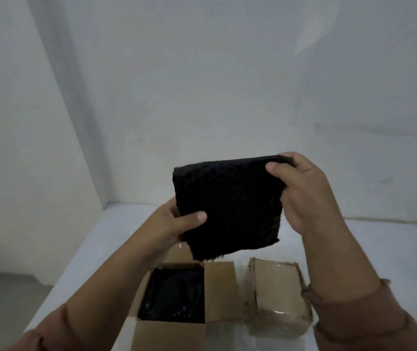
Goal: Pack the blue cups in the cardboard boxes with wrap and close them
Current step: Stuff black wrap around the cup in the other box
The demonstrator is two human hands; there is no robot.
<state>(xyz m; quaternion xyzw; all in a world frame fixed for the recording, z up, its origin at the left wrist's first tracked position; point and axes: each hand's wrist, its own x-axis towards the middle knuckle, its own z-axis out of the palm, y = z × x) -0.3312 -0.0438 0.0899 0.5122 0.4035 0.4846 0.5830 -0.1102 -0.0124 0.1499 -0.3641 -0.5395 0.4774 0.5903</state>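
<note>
Item one: a black wrap sheet [227, 203], roughly square and coarse in texture, held up in the air at the centre of my view and tilted. Item two: my left hand [177, 224], gripping the sheet's edge at 8 o'clock, with the thumb pressed across the near face and the fingers behind. Item three: my right hand [301, 196], pinching the sheet's corner at 2 o'clock between the thumb and curled fingers. Item four: an open cardboard box [220, 292], at 6 o'clock below the sheet, standing on the white surface [126, 236] with its flaps spread. Item five: black wrapping [174, 295] filling the box's inside; I cannot tell what it covers. Item six: a closed cardboard box [275, 295], shut with clear tape, just beside the open one at its 3 o'clock. Item seven: brown sleeves [354, 325], on both forearms at 5 and 7 o'clock. Item eight: a pale wall [202, 84], from 9 through 12 to 3 o'clock.
</note>
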